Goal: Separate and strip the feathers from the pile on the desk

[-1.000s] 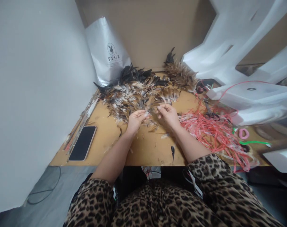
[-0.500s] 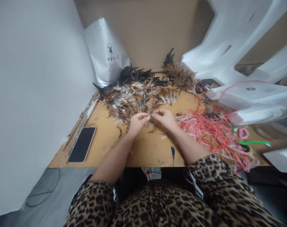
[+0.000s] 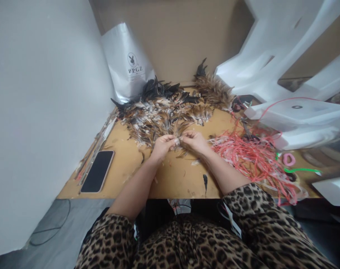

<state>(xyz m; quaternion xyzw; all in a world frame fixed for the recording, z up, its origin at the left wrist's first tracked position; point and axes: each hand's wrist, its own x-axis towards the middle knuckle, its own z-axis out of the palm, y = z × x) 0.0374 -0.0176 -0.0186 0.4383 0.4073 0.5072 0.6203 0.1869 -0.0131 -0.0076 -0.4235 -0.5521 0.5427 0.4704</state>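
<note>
Over the middle of the wooden table [image 3: 172,183], my two hands meet at a small brown feather [image 3: 181,129] with pale fluff at its base. My left hand [image 3: 162,145] pinches the fluffy end between thumb and forefinger. From the other side my right hand [image 3: 196,141] is closed in a pinch at the same feather; exactly what its fingertips grip is too small to make out. Just beyond the hands spreads a heap of feathers [image 3: 150,116], brown and white in front with black ones at the back.
A silver bag [image 3: 125,67] stands behind the heap. More brown feathers [image 3: 214,91] lie back right. Red and white plastic strips [image 3: 250,153] pile up at right, beside a white machine [image 3: 301,112]. A phone [image 3: 97,172] rests at front left.
My fingertips have shifted slightly at the feather's base, and the right fingers sit a touch farther from the left. Otherwise the scene stays the same.
</note>
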